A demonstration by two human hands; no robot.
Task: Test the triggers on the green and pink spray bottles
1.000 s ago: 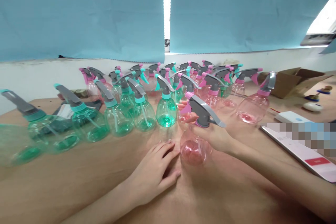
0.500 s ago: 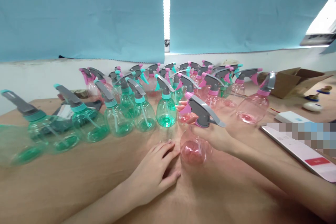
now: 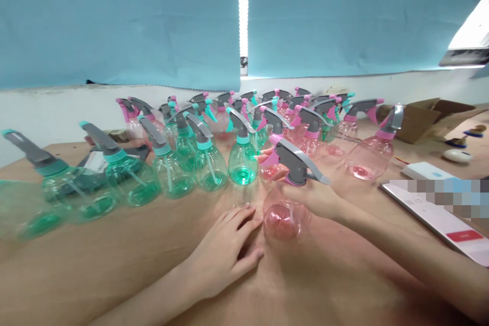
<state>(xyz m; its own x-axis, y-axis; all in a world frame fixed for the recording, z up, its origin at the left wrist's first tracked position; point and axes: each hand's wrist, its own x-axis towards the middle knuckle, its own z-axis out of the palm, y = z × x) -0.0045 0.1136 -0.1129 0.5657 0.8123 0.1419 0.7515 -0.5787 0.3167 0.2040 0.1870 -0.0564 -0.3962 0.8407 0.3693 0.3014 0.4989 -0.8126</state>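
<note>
My left hand (image 3: 229,244) lies flat on the wooden table, fingers spread and holding nothing. Just right of its fingertips stands a pink spray bottle (image 3: 284,219) with a grey trigger head. My right hand (image 3: 315,198) reaches behind this bottle, partly hidden by it. Its visible fingers are stretched out and apart, poking out left of the bottle's neck. They come close to a green spray bottle (image 3: 243,160); whether they touch either bottle cannot be seen. More green bottles, among them one (image 3: 173,173) with a turquoise collar, stand in a row to the left.
Several pink and green spray bottles crowd the back, and another pink one (image 3: 370,155) stands at right. Beyond it are an open cardboard box (image 3: 416,117), a white mouse (image 3: 457,156) and a phone-like device (image 3: 431,224). Blue blinds (image 3: 122,25) hang behind.
</note>
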